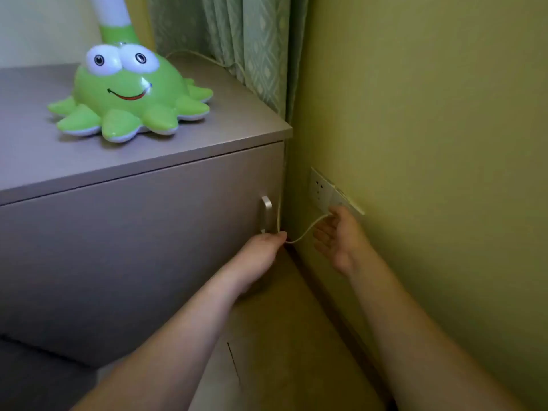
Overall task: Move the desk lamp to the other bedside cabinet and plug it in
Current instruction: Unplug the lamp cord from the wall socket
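Head view of a bedside corner. The desk lamp (127, 93), a green octopus-shaped base with white cartoon eyes, a red smile and a green-and-white stem rising out of frame, stands upright on the top of the grey bedside cabinet (142, 232), towards its rear left. Its pale power cord (305, 231) leaves the back of the lamp, crosses the cabinet top near the green patterned curtain (237, 40), and drops down the cabinet's right edge, just beside the metal door handle (266, 213). The left hand (262, 253) is closed, pinching the cord between thumb and fingertips near the foot of the handle. From there the cord sags in a shallow loop to the right hand (341, 235), whose thumb and forefinger appear to grip the plug end against the white wall socket (321, 192) on the yellow-green wall (430, 114); the remaining fingers are spread loosely. The plug itself is hidden by the fingers, so whether it is seated cannot be told.
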The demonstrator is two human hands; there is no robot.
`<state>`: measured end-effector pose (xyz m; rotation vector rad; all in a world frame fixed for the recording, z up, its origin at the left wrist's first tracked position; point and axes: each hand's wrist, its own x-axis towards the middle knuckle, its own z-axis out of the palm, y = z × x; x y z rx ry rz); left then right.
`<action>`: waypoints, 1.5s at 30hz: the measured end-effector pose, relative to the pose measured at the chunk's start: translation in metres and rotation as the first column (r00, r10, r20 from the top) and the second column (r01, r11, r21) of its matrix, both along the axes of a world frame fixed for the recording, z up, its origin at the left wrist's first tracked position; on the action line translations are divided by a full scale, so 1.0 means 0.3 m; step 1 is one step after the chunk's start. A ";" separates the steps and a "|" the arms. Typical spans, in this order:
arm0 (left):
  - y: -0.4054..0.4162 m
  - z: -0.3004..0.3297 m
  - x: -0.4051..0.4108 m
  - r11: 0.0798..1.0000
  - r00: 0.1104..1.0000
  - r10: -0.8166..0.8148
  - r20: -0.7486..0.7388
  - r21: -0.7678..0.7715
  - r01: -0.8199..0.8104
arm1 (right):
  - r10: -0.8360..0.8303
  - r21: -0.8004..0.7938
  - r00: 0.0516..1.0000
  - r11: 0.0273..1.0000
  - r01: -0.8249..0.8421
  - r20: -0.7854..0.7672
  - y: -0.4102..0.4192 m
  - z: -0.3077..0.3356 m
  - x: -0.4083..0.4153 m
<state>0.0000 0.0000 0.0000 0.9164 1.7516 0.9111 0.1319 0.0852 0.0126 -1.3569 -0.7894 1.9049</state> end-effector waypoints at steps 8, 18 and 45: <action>0.053 -0.070 0.021 0.974 0.836 0.226 0.500 -0.120 -0.191 | -0.106 -0.055 0.985 0.994 0.099 -0.138 0.077 -0.039 0.005; 0.073 -0.048 0.062 0.955 0.833 0.276 0.479 -0.040 -0.293 | -0.468 0.137 0.883 0.873 0.468 -0.030 0.056 -0.083 -0.102; 0.069 -0.029 0.049 0.913 0.802 0.327 0.500 0.053 -0.405 | -0.327 0.176 0.945 0.931 0.319 0.019 0.063 -0.087 -0.068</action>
